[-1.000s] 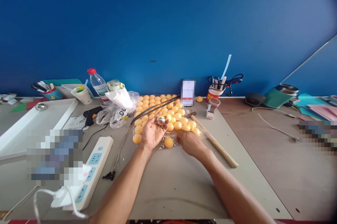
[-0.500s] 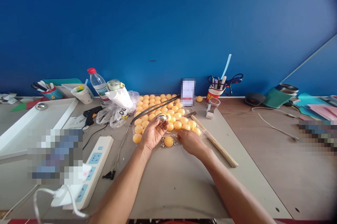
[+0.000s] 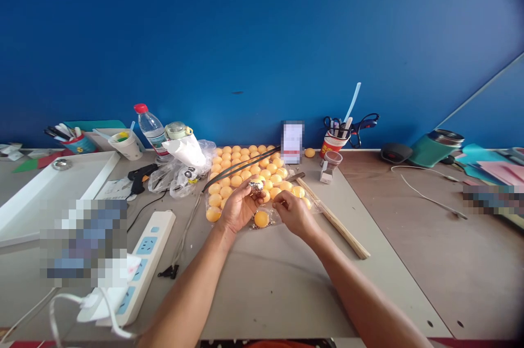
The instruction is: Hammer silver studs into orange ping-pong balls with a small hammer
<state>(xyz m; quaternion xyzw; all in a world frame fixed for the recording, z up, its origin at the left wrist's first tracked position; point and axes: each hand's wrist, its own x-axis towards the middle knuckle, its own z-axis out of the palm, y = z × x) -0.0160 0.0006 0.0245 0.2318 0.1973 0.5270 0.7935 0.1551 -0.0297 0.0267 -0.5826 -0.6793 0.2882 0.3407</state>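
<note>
Power strip (image 3: 146,246) left of balls (image 3: 245,174), sticks (image 3: 334,220) right.

We take this for a craft workspace, perhaps a small workshop or studio: our grey worktop (image 3: 262,293) carries a glue gun (image 3: 140,177), a power strip (image 3: 161,227), a red cup (image 3: 332,144) of slim tools, coloured paper (image 3: 497,171), a bundle of thin sticks (image 3: 340,226) and many orange balls (image 3: 236,180), backed by a plain blue wall (image 3: 262,37).
</note>
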